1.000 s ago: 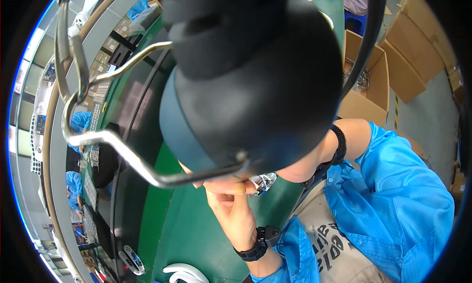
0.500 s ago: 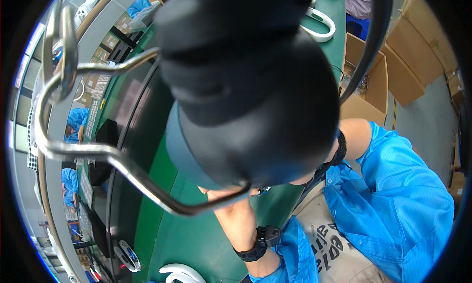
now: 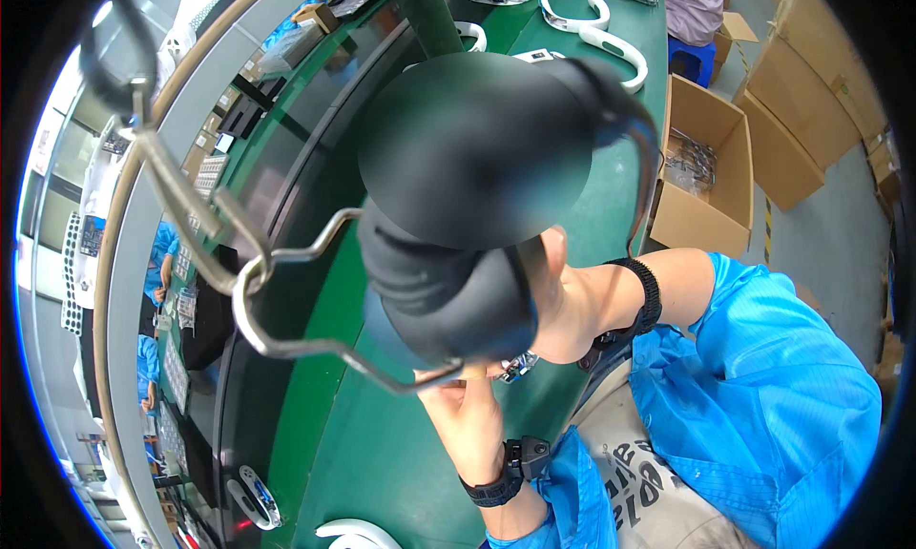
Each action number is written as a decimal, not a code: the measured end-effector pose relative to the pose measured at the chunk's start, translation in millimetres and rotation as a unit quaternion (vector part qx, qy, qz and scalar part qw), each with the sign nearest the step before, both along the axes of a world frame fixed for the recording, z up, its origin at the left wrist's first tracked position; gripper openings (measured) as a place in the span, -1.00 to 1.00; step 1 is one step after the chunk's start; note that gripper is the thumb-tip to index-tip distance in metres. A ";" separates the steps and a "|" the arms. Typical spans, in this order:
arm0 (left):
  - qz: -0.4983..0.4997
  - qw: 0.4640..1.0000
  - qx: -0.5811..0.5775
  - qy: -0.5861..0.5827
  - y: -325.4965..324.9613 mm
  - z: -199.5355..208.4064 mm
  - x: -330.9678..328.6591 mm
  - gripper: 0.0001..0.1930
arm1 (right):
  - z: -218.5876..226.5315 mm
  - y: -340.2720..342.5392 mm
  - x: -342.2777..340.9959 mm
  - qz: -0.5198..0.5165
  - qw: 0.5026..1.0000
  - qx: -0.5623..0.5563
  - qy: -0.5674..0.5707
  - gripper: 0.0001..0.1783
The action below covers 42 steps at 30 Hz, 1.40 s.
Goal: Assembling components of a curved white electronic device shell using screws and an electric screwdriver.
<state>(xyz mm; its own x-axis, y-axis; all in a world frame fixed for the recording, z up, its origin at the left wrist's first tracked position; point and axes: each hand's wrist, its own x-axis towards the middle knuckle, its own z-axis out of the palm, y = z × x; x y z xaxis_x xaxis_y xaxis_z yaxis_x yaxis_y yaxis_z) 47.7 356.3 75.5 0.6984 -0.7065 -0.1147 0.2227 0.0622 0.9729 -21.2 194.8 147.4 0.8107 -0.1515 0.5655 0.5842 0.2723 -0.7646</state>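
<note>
A dark, rounded electric screwdriver (image 3: 448, 301) hangs close before me, blurred, with a bent metal hanging loop (image 3: 286, 344) on it. My right hand (image 3: 563, 320) comes in from the right and is closed around its far side; most of those fingers are hidden. Below the tool, my left hand (image 3: 466, 420) is raised over the green bench, its fingers bent and partly covered by the screwdriver and the loop. At its fingertips shows a small shiny metal part (image 3: 519, 367), too small to make out fully.
White curved housings (image 3: 615, 58) lie on the green bench (image 3: 382, 482) at the far end, another white curved piece (image 3: 358, 533) near the bottom. An open cardboard box (image 3: 701, 225) holding metal pieces stands right of the bench. Co-workers in blue sit beyond the rail at left.
The screwdriver has dropped lower and farther from me, so it covers less of the view. More of my right hand shows; my left hand has hardly moved.
</note>
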 end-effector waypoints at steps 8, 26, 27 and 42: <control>-0.030 0.998 -0.052 -0.016 -8.8 -0.9 -6.2 -0.78 | -13.8 -14.9 -11.2 -0.108 0.994 0.008 0.020 0.06; -0.113 0.991 0.019 -0.066 -9.7 13.1 -12.0 -0.43 | -108.6 -189.2 -39.2 -0.430 0.900 0.021 0.068 0.00; -0.113 0.991 0.021 -0.065 -10.0 12.7 -12.2 -0.43 | -109.6 -189.8 -39.0 -0.430 0.901 0.019 0.065 0.01; -0.065 0.995 -0.001 -0.074 -14.5 3.1 -25.1 -0.31 | -51.3 -110.9 -58.9 -0.250 0.952 0.172 -0.029 0.10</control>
